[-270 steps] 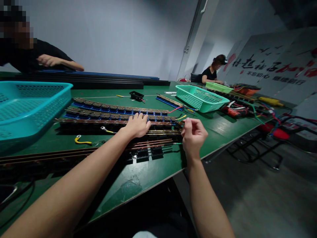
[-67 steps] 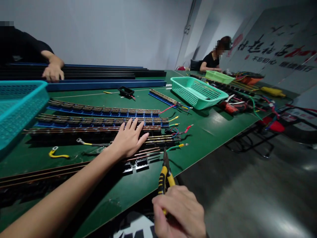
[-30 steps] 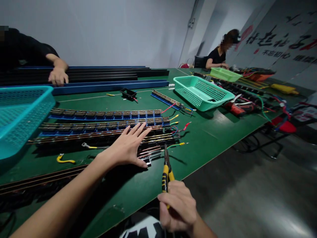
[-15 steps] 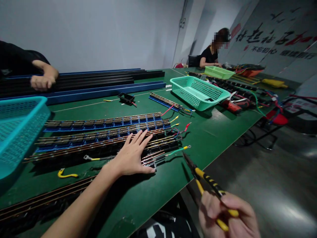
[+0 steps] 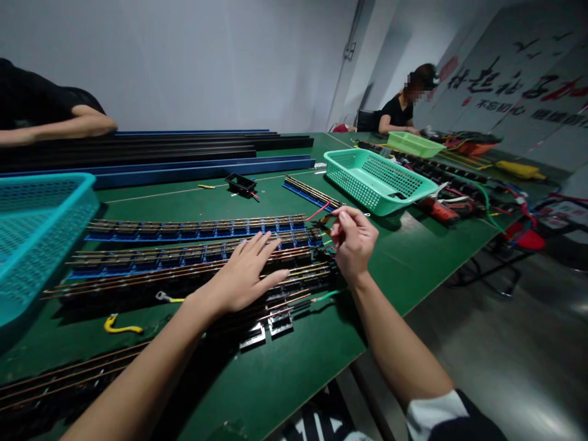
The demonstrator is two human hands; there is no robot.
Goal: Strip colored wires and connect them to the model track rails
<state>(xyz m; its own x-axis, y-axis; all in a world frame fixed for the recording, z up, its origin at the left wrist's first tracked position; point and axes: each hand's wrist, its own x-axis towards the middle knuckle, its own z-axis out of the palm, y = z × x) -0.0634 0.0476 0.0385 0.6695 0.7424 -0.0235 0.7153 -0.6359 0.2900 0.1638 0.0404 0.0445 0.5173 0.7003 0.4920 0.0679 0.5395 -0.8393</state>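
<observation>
My left hand (image 5: 248, 272) lies flat, fingers spread, over rows of black strips fitted with copper-coloured rods (image 5: 184, 269). My right hand (image 5: 353, 239) is closed round the pliers (image 5: 327, 218), at the right ends of the rows. Only a dark and yellow part of the pliers shows; the hand covers the rest. Behind the left hand run blue strips with metal rods (image 5: 197, 228). A red wire (image 5: 318, 212) sticks out near the pliers, and a green wire (image 5: 327, 296) lies below the right hand. Small black clips (image 5: 280, 323) sit at the near row's end.
A turquoise basket (image 5: 46, 245) stands at the left, a green basket (image 5: 381, 184) further back. Long blue and black channels (image 5: 206, 165) lie along the far side, beside a co-worker's arm (image 5: 87, 125). Another person (image 5: 399, 113) sits at the far end. The table edge (image 5: 404, 315) slopes away right.
My right hand has moved up and left with the pliers, from beyond the near table edge to the row ends. My left hand has lifted its thumb off the near clips.
</observation>
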